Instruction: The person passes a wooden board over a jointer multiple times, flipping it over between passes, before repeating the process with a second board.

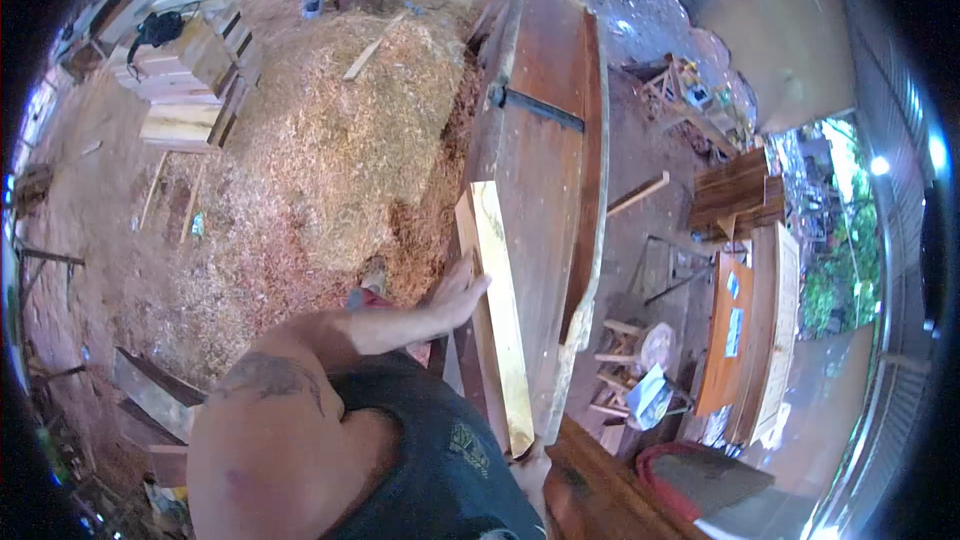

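A pale squared length of wood [502, 325] lies lengthwise on a long dark plank bench [535, 170]. My left hand [460, 296] rests against the wood's left side, about midway along, with its fingers stretched out. At the wood's near end, my right hand [532, 468] is wrapped round the end; part of it is hidden behind the wood and my shirt. Beyond the far end of the wood, a dark metal bar [543, 108] crosses the bench.
Wood shavings [350, 150] are heaped left of the bench. Stacked timber blocks [185, 65] stand at the upper left. To the right are small wooden stools [622, 355], an orange-brown panel [725, 335] and a loose wooden stick [638, 194]. A reddish-brown wooden surface [610, 490] lies at bottom right.
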Action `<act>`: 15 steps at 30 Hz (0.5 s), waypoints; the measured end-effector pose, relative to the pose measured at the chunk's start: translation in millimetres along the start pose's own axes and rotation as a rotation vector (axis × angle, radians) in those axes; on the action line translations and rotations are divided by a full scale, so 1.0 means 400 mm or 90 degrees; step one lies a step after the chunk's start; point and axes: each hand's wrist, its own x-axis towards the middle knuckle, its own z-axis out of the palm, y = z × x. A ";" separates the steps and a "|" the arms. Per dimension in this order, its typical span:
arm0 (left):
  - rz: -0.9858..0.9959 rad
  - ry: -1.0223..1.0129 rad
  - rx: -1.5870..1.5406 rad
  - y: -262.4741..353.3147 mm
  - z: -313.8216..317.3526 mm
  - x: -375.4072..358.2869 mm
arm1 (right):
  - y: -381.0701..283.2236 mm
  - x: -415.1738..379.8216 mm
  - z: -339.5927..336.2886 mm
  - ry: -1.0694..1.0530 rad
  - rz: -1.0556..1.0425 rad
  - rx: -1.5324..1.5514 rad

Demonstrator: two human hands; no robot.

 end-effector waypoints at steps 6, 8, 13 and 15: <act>0.085 0.092 0.001 0.092 -0.053 0.169 | -0.063 -0.046 -0.018 -0.059 0.182 0.026; 0.040 0.119 0.031 0.095 -0.052 0.237 | -0.071 -0.030 -0.028 -0.021 0.177 0.006; 0.074 0.158 0.174 0.102 -0.051 0.314 | -0.147 0.076 -0.002 0.139 0.140 0.045; 0.110 0.104 0.150 0.108 -0.087 0.298 | -0.145 0.128 0.018 0.113 0.122 -0.018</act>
